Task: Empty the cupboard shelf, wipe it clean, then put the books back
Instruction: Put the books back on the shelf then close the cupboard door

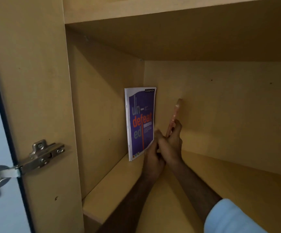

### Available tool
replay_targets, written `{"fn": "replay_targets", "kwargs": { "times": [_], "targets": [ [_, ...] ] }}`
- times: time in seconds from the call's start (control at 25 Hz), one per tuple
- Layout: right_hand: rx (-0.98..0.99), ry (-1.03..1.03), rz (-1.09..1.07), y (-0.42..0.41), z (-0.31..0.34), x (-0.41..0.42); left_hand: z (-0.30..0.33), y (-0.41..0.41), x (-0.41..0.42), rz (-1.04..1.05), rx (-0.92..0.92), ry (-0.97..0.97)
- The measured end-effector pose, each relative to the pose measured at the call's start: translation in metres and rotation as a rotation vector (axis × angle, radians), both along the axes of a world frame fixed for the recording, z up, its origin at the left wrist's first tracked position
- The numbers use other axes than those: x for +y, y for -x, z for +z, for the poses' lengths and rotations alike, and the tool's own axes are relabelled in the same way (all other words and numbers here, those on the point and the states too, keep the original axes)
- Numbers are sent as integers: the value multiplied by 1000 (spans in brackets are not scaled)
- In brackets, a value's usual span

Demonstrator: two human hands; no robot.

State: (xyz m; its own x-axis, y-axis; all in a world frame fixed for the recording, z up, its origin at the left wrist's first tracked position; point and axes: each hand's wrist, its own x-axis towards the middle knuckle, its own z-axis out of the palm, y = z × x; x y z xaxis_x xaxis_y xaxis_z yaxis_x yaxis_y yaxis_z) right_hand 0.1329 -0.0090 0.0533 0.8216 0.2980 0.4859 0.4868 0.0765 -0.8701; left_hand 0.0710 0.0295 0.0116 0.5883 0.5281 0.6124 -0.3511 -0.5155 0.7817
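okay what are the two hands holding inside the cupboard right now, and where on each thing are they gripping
The left hand grips the purple "undefeated" notebook at its lower right corner. The right hand holds a thin pinkish-orange book by its lower end.

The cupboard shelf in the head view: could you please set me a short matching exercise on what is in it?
Things:
1. purple notebook
2. pink book
3. door hinge
4. light blue sleeve

Descriptions:
A. metal, on the left side panel
B. upright in the back left corner
C. bottom right of the view
D. tilted, held by the right hand

Pairs: 1-B, 2-D, 3-A, 4-C
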Motion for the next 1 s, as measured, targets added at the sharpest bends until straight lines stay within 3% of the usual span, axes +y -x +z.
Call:
{"fn": "replay_targets", "kwargs": {
  "times": [0.04, 0.12, 0.28, 0.44, 0.64, 0.84, 1.0],
  "targets": [
    [32, -14, -73, -3, 0, 1, -7, 4, 8, -69, 70, -34],
    [52, -22, -164, -8, -3, 1, -22, 15, 31, -4, 146, -51],
    [44, 123, -117, -4, -15, 1, -31, 17, 75, 549, 144, 153],
    [-27, 267, -199, 11, -56, 9, -25, 6, 88, 429, 196, 250],
    [-99, 389, -224, 6, -63, 20, -33, -10, 112, 357, 243, 184],
    [-262, 597, -112, 5, -53, 33, -47, -17, 95, 146, 215, 233],
    [-295, 644, -68, -5, -48, 49, -46, -16, 87, 26, 182, 262]
  ]
}}
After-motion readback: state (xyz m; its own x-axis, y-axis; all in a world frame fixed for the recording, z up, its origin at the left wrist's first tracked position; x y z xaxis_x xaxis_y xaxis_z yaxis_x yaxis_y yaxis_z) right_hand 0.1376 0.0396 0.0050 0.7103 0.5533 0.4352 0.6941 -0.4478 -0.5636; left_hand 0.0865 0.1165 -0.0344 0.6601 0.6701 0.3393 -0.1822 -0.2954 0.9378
